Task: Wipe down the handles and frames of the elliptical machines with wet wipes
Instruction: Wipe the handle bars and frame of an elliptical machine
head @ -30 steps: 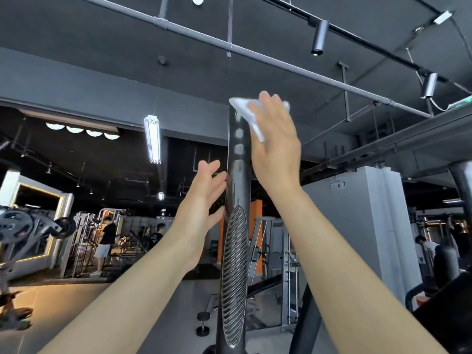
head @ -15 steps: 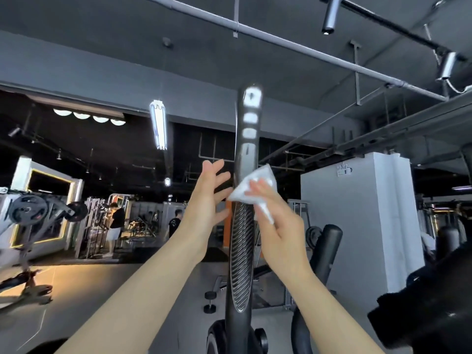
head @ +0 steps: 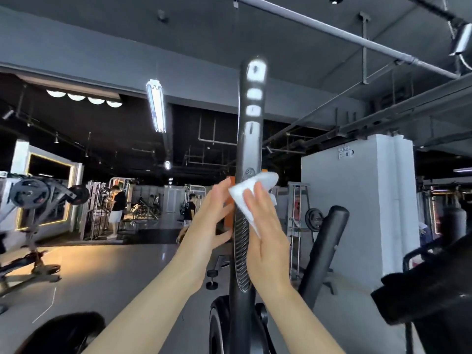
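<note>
The right hand (head: pixel 268 241) presses a white wet wipe (head: pixel 251 194) with straight fingers against the upright elliptical handle (head: pixel 249 149), while the left hand (head: pixel 207 226), fingers spread and straight, touches the handle's left side.

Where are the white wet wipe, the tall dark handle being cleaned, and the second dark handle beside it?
white wet wipe (head: pixel 251 192), head view, on its bunched upper fold.
tall dark glossy elliptical handle (head: pixel 251 139), head view, on the bare upper shaft.
second dark rounded handle (head: pixel 329 233), head view, on its upper shaft.
</note>
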`<state>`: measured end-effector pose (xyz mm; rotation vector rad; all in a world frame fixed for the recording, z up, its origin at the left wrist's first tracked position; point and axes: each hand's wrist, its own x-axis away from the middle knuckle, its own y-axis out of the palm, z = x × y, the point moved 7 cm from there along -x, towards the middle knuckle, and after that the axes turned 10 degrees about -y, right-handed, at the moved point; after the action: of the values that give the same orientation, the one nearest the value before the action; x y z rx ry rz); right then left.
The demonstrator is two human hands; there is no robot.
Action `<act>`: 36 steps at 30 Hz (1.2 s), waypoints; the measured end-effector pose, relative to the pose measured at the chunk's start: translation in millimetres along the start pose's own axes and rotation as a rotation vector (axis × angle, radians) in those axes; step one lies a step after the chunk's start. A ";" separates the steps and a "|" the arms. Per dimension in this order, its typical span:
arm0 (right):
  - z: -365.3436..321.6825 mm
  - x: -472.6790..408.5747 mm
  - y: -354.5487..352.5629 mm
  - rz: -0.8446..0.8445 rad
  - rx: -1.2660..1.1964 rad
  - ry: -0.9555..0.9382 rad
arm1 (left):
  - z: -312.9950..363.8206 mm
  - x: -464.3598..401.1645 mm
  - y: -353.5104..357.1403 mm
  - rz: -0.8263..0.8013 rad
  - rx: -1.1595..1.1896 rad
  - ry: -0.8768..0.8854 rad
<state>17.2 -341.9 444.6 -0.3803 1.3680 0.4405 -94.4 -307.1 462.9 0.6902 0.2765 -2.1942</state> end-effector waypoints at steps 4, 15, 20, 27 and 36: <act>-16.5 47.0 -3.1 -0.086 0.015 -0.013 | -9.2 0.5 -3.6 -0.055 0.024 0.024; -13.2 -34.4 -0.3 -0.191 0.294 -0.151 | -67.4 30.4 -29.6 -0.029 0.084 -0.063; -19.6 39.1 -3.3 -0.363 0.187 -0.144 | -96.9 44.5 -41.0 -0.001 0.082 -0.127; -44.5 164.7 -3.5 -0.651 0.276 -0.331 | -122.2 60.4 -31.4 -0.062 0.052 -0.194; -41.3 14.6 -12.5 -0.423 0.474 -0.460 | -146.0 66.4 -43.5 -0.012 0.115 -0.242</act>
<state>-9.3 -372.3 423.4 -0.1518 0.8709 -0.1479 -106.1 -261.1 303.6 0.4786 0.0304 -2.2917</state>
